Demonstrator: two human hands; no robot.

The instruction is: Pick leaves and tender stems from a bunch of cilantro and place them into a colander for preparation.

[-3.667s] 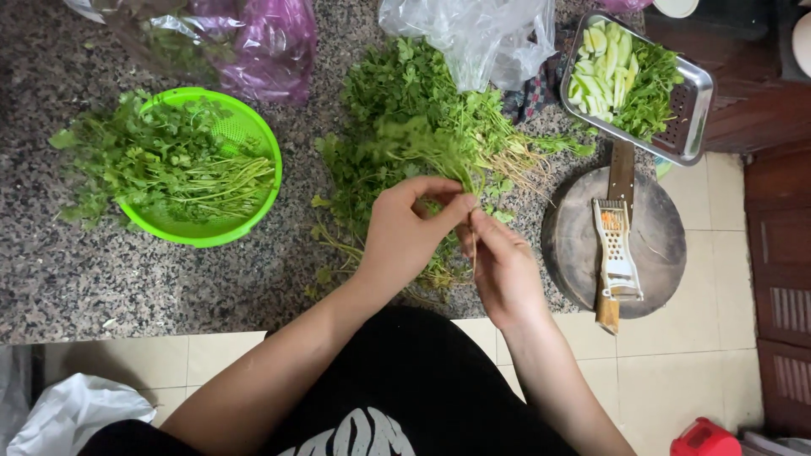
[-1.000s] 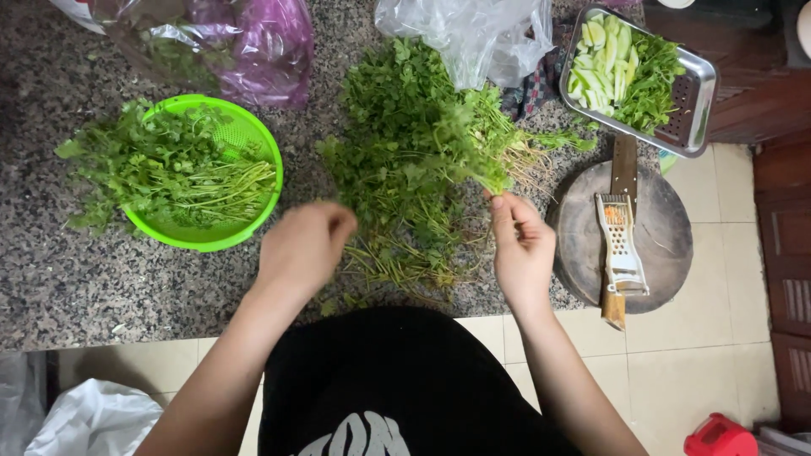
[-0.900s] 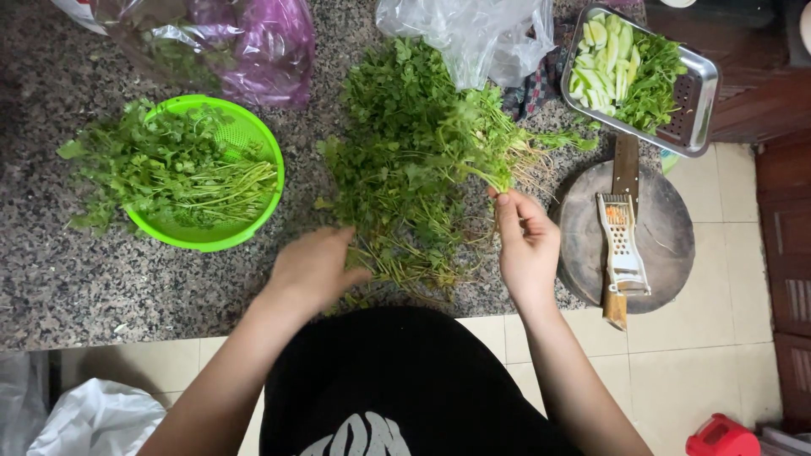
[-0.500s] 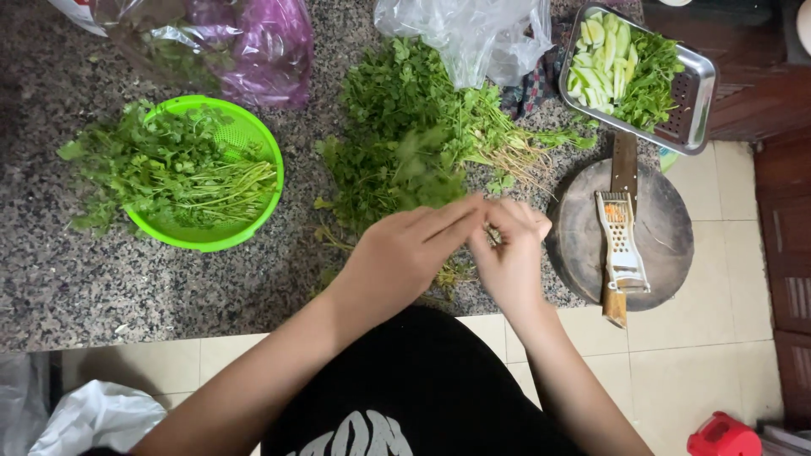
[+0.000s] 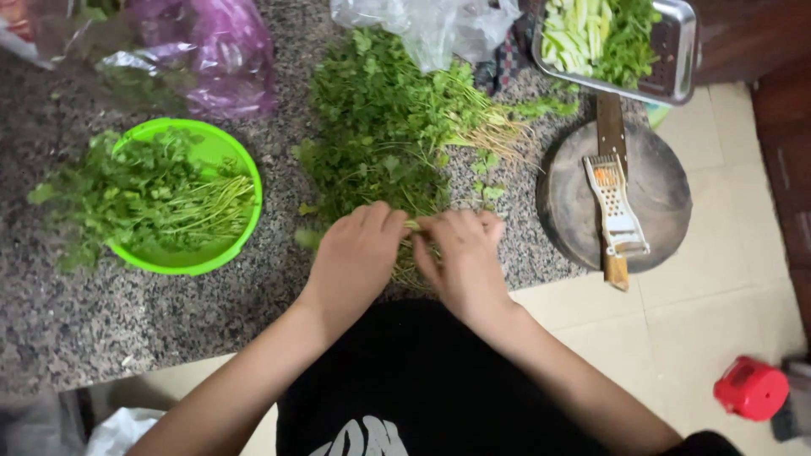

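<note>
Speckled stone tabletop (image 5: 76,338) is being used as the work surface, with pale floor tiles showing beyond its edge. Both hands are being held close together at the near edge of the herb pile (image 5: 380,135): the left hand (image 5: 355,253) and the right hand (image 5: 460,257) are being closed, fingers pinched, on a few green stems (image 5: 412,226) between them. To the left of the hands, a green bowl (image 5: 241,232) is being filled with sorted sprigs. To their right, a round board (image 5: 663,198) is being occupied by a grater (image 5: 617,207); beyond that, a metal tray (image 5: 680,51) is being used for cut greens. As a judgement, thin stems are being gripped tightly and could be snapped too short, and loose sprigs at the tabletop edge could be swept onto the floor by the wrists.
</note>
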